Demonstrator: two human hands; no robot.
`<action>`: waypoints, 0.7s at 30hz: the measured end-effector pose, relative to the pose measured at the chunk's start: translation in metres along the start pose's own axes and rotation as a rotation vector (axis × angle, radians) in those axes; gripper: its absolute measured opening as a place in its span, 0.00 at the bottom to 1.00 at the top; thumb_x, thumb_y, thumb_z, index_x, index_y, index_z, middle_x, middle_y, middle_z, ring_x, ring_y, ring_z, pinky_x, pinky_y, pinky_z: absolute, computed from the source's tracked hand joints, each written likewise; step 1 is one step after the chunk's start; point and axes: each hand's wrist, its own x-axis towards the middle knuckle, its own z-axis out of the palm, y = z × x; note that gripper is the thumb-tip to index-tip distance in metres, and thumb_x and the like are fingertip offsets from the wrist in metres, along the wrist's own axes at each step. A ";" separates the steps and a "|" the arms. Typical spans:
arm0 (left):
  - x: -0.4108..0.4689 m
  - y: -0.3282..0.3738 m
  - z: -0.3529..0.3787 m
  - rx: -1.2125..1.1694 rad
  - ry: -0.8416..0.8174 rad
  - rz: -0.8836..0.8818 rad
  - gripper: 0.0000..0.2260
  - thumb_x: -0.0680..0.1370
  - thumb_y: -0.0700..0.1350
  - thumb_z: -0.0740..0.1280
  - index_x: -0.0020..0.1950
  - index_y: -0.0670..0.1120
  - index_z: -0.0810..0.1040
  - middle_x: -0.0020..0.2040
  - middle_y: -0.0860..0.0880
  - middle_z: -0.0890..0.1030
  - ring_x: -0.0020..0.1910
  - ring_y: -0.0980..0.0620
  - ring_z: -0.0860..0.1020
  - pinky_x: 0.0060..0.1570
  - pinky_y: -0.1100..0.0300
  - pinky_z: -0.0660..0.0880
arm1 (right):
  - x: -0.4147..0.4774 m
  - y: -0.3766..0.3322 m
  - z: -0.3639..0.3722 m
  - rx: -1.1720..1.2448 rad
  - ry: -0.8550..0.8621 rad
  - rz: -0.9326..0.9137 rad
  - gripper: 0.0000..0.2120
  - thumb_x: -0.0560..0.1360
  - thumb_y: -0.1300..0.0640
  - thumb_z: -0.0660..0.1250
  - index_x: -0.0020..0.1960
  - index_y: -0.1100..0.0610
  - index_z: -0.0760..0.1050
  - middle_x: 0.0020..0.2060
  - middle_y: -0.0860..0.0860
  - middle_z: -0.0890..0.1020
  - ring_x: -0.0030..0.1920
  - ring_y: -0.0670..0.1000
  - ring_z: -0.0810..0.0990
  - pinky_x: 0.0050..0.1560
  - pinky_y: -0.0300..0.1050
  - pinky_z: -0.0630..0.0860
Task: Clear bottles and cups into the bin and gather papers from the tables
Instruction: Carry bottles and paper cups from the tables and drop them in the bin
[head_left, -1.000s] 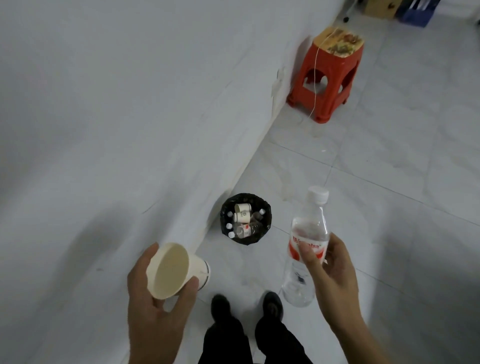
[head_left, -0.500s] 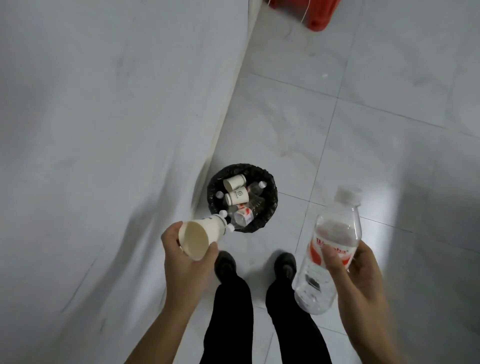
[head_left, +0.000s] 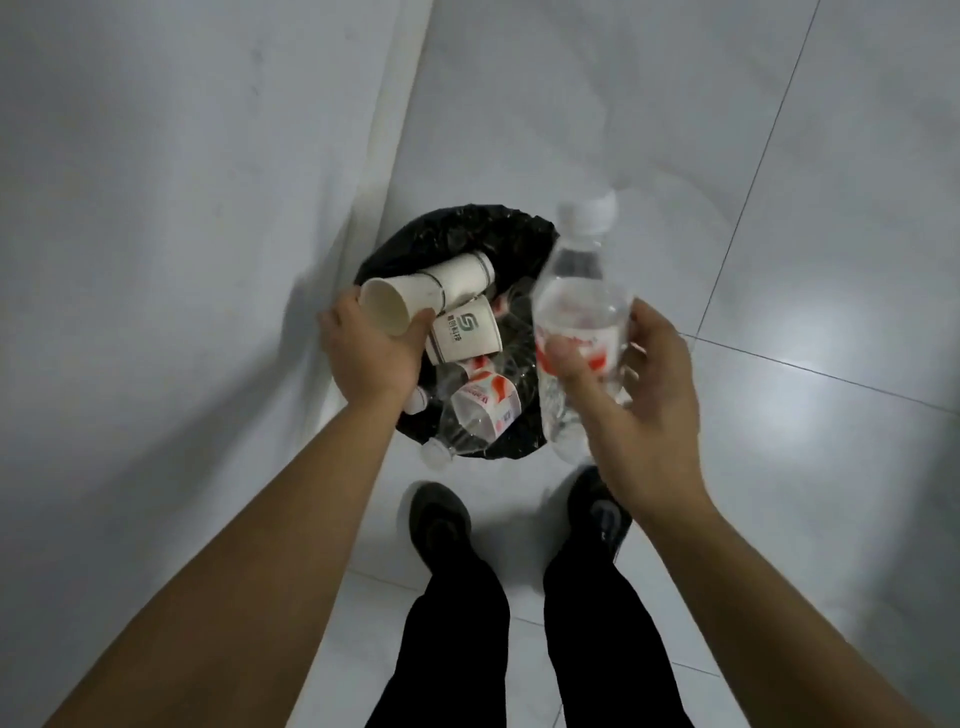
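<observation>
A round bin with a black liner (head_left: 457, 228) stands on the floor against the wall, holding several paper cups and crushed clear bottles. My left hand (head_left: 371, 353) grips a white paper cup (head_left: 400, 304) on its side over the bin's left rim, mouth toward me. My right hand (head_left: 639, 384) holds a clear plastic bottle (head_left: 582, 306) with a red-and-white label and white cap, upright over the bin's right edge.
A white wall (head_left: 182, 260) rises close on the left of the bin. Pale floor tiles (head_left: 779, 260) stretch to the right. My two dark shoes (head_left: 439, 519) stand just in front of the bin.
Both hands have moved forward and down over the bin. The cup now hangs above the rubbish and the bottle reaches the bin's right edge. The bin looks much nearer.
</observation>
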 end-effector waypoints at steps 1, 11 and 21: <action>0.002 -0.002 0.005 0.031 0.015 0.020 0.35 0.66 0.59 0.78 0.66 0.45 0.70 0.64 0.43 0.72 0.63 0.43 0.72 0.54 0.52 0.73 | 0.017 0.007 0.011 -0.082 -0.016 -0.026 0.32 0.70 0.35 0.73 0.69 0.44 0.68 0.61 0.43 0.74 0.60 0.42 0.76 0.60 0.47 0.79; -0.037 -0.031 -0.013 0.127 -0.154 0.173 0.36 0.77 0.61 0.66 0.79 0.46 0.58 0.74 0.42 0.67 0.72 0.40 0.64 0.67 0.41 0.65 | 0.072 0.053 0.056 -0.544 -0.221 0.057 0.42 0.76 0.32 0.62 0.80 0.53 0.52 0.72 0.57 0.66 0.72 0.58 0.67 0.72 0.59 0.65; -0.171 0.074 -0.190 -0.242 -0.139 0.090 0.29 0.80 0.56 0.65 0.77 0.49 0.62 0.73 0.50 0.68 0.73 0.51 0.67 0.72 0.46 0.66 | -0.085 -0.082 -0.088 -0.269 -0.067 0.057 0.31 0.79 0.36 0.55 0.77 0.48 0.62 0.73 0.48 0.69 0.70 0.47 0.70 0.70 0.49 0.69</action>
